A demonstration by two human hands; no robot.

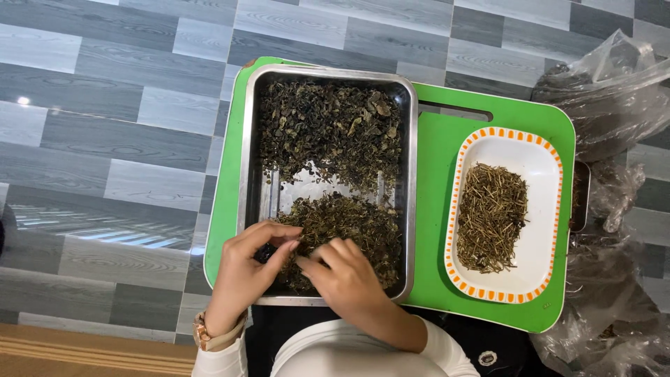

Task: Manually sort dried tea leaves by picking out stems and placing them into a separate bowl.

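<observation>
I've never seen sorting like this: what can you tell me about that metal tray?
The metal tray is a shiny rectangular steel pan with a raised rim, lying flat on a green board. It holds two heaps of dried dark leaves with bare metal between. The left hand and right hand reach into the nearer heap.

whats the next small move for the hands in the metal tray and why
Probably pinch one stem out of the near leaf pile and carry it to the white dish. Both the left hand and right hand have fingertips in that pile, and the dish holds only stems.
</observation>
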